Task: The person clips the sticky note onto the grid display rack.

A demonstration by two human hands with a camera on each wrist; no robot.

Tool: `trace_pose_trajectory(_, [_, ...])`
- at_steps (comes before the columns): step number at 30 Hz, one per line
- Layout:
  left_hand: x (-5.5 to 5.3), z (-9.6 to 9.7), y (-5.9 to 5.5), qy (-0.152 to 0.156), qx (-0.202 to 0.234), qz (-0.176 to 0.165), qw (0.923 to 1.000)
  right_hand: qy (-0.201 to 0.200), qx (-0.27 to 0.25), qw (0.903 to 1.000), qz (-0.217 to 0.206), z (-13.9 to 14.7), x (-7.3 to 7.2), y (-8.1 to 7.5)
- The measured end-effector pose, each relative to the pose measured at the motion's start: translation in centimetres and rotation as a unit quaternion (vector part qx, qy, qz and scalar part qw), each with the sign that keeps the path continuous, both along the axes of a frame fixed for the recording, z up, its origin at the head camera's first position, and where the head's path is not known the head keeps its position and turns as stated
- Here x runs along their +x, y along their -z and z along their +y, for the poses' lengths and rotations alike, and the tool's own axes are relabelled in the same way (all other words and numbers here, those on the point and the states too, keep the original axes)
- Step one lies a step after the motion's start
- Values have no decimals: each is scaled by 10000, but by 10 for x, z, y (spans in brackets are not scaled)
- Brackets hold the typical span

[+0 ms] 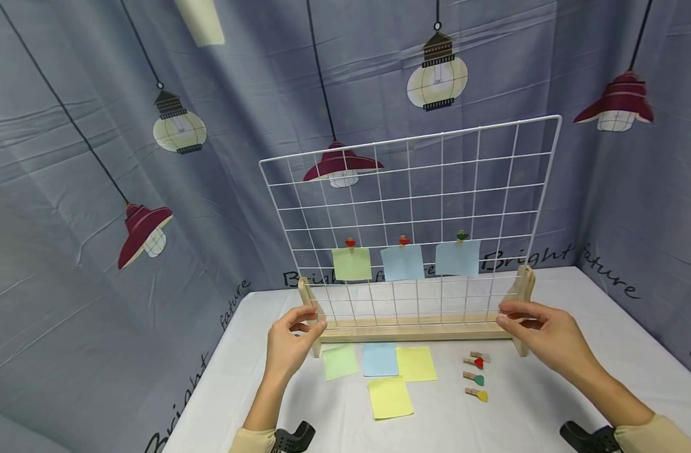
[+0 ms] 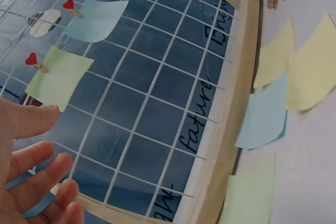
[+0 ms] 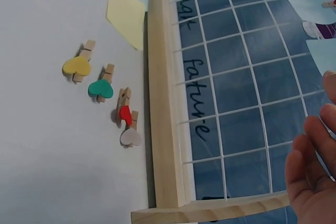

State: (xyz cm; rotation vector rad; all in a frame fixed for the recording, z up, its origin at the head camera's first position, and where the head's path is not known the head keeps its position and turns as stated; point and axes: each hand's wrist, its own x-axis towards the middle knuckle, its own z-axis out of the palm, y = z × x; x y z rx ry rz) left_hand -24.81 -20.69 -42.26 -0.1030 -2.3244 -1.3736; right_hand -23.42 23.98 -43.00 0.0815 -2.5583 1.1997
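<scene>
A white wire grid [image 1: 410,139] stands in a wooden base [image 1: 413,332]. Heart clothespins fix a green note [image 1: 351,264] and two blue notes, left [image 1: 402,263] and right [image 1: 457,258], to it. My left hand [image 1: 288,343] hovers by the grid's lower left corner, fingers loosely bent and nothing held. At the lower right corner is my right hand [image 1: 549,333], relaxed and empty. Between them on the table lie a green note [image 1: 341,363], a blue note [image 1: 380,360] and two yellow notes [image 1: 390,398]. Several clothespins lie near the right hand, including yellow [image 3: 77,65] and green [image 3: 101,88] ones.
A white tablecloth [image 1: 600,308] covers the table beneath everything. Behind and beside it hangs a grey-blue curtain [image 1: 232,207] printed with lamps and lettering. The base's wooden side supports, such as the right one [image 1: 525,283], rise at both ends of the grid.
</scene>
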Motion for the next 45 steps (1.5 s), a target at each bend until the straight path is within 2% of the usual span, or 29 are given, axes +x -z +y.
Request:
trace_pose_trajectory(7, [-4,-4,20,-60,48,-184,9998,34,-3,9998,-181,1,1,3])
trace_pose_trajectory(20, [-17,-11,56,-345,8,-548,9979,40,33,9999,-94,2,1,4])
trace_pose_trajectory(31, [-26,-14,89,-530,-202,-792,9952,-6,22,9998,-208,2,4,2])
trace_pose_trajectory(39, [-28,-14,104,-582,-204,-919,9939,-101,-64,9993,-356,0,6,7])
trace_pose_trajectory(45, [-29,-12,110,-598,-246,-919,9937,-80,-67,9995,-307,-1,8,9])
